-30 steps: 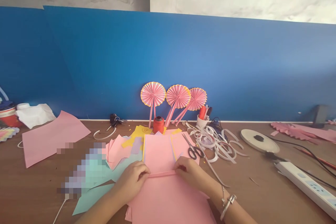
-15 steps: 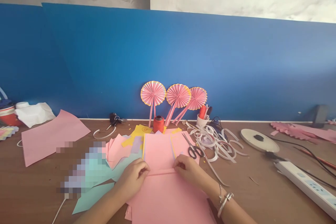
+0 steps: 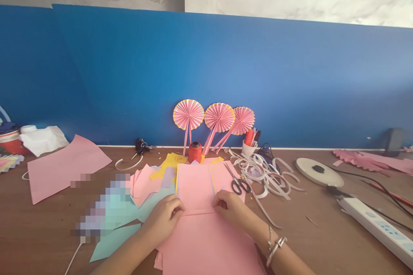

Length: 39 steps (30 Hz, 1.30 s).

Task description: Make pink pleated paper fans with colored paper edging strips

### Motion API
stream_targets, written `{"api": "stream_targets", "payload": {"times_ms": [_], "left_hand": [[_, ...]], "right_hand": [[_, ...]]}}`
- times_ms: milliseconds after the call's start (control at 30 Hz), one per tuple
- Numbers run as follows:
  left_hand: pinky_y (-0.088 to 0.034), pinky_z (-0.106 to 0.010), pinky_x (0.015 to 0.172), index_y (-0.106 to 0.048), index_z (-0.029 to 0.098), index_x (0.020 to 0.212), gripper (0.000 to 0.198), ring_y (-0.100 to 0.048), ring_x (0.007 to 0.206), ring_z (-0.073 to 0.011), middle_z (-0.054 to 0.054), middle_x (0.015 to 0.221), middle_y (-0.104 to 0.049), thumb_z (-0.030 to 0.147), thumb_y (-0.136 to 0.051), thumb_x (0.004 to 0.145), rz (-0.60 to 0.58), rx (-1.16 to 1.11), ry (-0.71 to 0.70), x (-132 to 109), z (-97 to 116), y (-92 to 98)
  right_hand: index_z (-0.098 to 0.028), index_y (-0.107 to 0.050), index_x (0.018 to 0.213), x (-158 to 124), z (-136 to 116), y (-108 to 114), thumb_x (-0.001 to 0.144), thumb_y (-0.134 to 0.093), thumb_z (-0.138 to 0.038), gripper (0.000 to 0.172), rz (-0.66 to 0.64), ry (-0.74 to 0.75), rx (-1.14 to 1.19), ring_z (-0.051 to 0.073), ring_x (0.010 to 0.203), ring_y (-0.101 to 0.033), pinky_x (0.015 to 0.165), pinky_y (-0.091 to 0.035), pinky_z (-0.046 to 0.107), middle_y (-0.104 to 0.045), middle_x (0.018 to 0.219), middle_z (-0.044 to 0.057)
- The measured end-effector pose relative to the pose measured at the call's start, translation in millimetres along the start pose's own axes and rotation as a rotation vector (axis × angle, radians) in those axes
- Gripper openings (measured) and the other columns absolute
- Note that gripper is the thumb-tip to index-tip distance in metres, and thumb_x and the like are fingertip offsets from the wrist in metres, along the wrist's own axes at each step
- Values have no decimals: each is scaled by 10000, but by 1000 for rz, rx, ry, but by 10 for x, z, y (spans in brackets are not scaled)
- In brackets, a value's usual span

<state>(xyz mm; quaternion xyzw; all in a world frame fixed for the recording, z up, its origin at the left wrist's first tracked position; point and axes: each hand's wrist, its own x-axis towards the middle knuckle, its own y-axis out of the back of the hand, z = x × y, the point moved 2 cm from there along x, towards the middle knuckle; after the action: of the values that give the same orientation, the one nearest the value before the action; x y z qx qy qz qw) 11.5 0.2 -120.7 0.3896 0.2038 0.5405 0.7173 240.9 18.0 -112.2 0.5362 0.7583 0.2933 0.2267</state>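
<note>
Sheet (image 3: 196, 184), pink with yellow and lilac side edges, lies in the middle of the head view, on a pile of pink paper (image 3: 211, 247). Left hand (image 3: 165, 215) is at its near left corner, thumb and fingers pinched together on the edge. Right hand (image 3: 229, 207) is at the near right corner, fingers likewise clamped on the edge; a bangle (image 3: 276, 250) circles that wrist. Between the hands, a crease line runs straight across the near edge.

Scissors (image 3: 238, 182) lie just beyond the right hand, handles toward it. Curled strips (image 3: 267, 176) are heaped to their right, by a cup (image 3: 248, 150) of tools. Past the sheet's far end stands a red spool (image 3: 195, 153), with three fans (image 3: 219, 117) behind it, upright before a blue board (image 3: 145, 64). Teal paper (image 3: 115, 240) lies left of the left hand. A power strip (image 3: 377, 227) rests far right on the table (image 3: 306, 249).
</note>
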Motion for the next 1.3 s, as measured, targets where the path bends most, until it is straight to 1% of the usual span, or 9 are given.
{"api": "stream_targets", "payload": {"times_ms": [267,367,533,667,767,933,1100,1200,1300], "left_hand": [[-445,-296,721,-574,210,765,186,-568,799,-179,-18,825,-607,126,-414,808,-30,27,0,8,-2,3],[-448,-305,750,-605,222,912,246,-554,846,-186,-31,887,-599,109,-401,835,-14,86,-64,-4,7,-6],[-423,-306,760,-537,380,1214,498,-500,891,-190,-27,966,-527,53,-391,868,-23,342,-274,-46,101,-85],[-399,-306,780,-512,397,1239,459,-463,931,-195,-29,990,-503,105,-448,890,-71,425,-352,-65,159,-141],[-390,-315,754,-569,356,1163,400,-463,921,-202,-35,986,-516,96,-446,885,-93,445,-329,-59,165,-115],[-361,-318,690,-675,257,887,342,-470,853,-195,-35,923,-556,13,-446,817,-71,518,-333,-36,99,16],[-348,-321,660,-628,186,577,341,-481,800,-193,-32,802,-599,-61,-439,716,11,549,-281,-1,-59,170],[-359,-332,669,-600,169,538,355,-495,785,-204,-48,749,-611,-82,-381,662,128,508,-158,18,-136,267],[-373,-339,692,-619,180,586,358,-512,745,-202,-37,664,-602,-44,-351,666,185,324,-69,20,-129,287]], "right_hand": [[-152,-595,778,35,75,-32,666,-446,-28,224,-55,-33,28,94,571,-458,504,-306,189,-517,648,-22],[-158,-586,805,20,53,-26,691,-448,-31,220,-51,-15,-32,105,581,-464,531,-325,201,-516,656,-17],[-181,-591,963,-52,-67,-47,695,-424,14,371,56,195,-303,170,825,-506,702,-362,266,-558,928,59],[-207,-621,886,-78,-138,-135,725,-416,12,340,-22,342,-501,181,813,-474,697,-316,290,-566,864,45],[-205,-630,812,-78,-148,-155,735,-434,-10,287,-61,368,-554,175,799,-467,690,-293,295,-574,811,35],[-179,-587,716,-106,-157,-113,685,-488,-52,164,-63,378,-616,173,781,-467,688,-302,290,-572,802,38],[-178,-569,732,-97,-149,-106,755,-445,-55,176,-47,411,-653,164,744,-484,671,-325,283,-586,818,43],[-173,-571,729,-58,-100,-124,737,-449,-35,184,-14,406,-648,166,721,-498,655,-340,283,-589,792,49],[-168,-585,755,-23,-61,-135,716,-436,5,232,77,383,-553,159,698,-518,631,-358,265,-590,759,44]]}}
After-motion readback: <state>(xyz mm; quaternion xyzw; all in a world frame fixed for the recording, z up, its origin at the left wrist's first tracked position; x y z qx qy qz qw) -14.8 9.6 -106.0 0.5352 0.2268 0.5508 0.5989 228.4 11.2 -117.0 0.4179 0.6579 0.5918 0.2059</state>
